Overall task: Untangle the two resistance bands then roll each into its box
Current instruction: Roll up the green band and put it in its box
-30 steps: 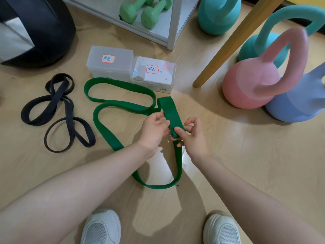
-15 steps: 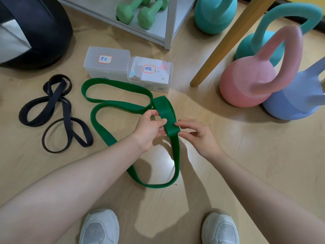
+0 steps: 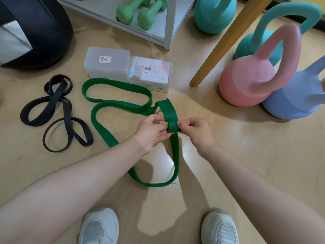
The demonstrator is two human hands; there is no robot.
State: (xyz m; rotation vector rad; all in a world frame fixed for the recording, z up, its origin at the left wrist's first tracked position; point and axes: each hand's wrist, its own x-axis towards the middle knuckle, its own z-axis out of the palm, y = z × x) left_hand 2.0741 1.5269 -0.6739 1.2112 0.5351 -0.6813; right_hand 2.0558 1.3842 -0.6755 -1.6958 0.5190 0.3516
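Already the two bands lie apart on the floor, so the untangling looks done: the black band rests in loose loops to the left, untouched. Both the left hand and right hand pinch the green band, fingers clenched on a first small fold of its roll. Most of it trails unrolled. Both boxes, the black-labelled box and green-labelled box, appear closed.

floor: pale wood | shelf frame: grey | leg: wooden
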